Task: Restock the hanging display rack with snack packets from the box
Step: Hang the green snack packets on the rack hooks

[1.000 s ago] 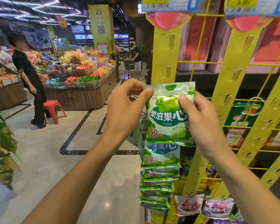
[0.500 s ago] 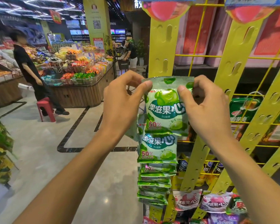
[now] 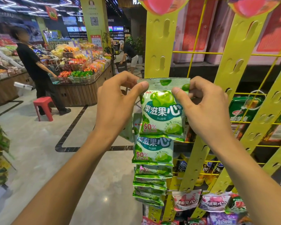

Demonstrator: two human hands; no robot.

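A green-and-white snack packet is held up against the left yellow hanging strip of the display rack. My left hand pinches its top left corner and my right hand pinches its top right corner. Below it, several identical green packets hang in a column on the same strip. Pink and purple packets hang lower on the neighbouring strips. The box is not in view.
More yellow strips slant across a yellow wire grid to the right. A person in black stands by a red stool and a produce island on the left. Another person bends further back.
Both hands with the packet have stayed at the strip; my right fingers have shifted along the top seal. The person in black has stepped away from the stool.
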